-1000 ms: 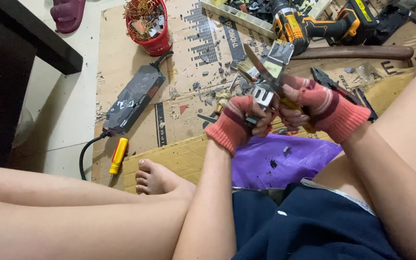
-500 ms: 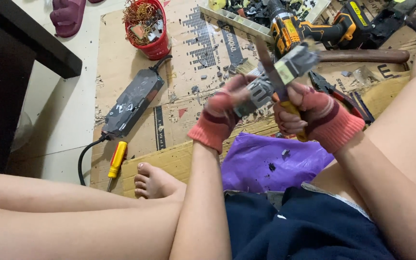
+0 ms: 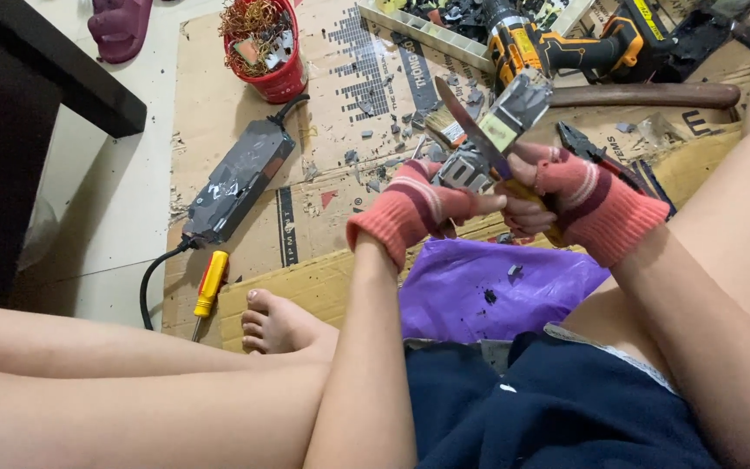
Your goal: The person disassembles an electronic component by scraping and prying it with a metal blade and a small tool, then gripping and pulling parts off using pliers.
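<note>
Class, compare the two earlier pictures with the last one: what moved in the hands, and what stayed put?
Both gloved hands, left hand and right hand, rose slightly, and the knife blade tilted up into the grey metal part they grip. The screwdriver, red bucket and drill stayed put.

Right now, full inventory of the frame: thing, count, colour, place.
metal part: 1, grey, held up between both hands
knife: 1, dark blade, in right hand, against the metal part
purple bag: 1, purple, on the lap, dark crumbs on it
power adapter: 1, black, on cardboard at left, cable trailing
screwdriver: 1, yellow and red, by the foot
red bucket: 1, red, top, full of copper wire scrap
cordless drill: 1, yellow and black, top right
pliers: 1, dark, right of the hands
wooden handle: 1, brown, top right
slipper: 1, maroon, top left
cardboard: several sheets, brown, on the floor
left hand: red striped fingerless glove
right hand: same glove
</note>
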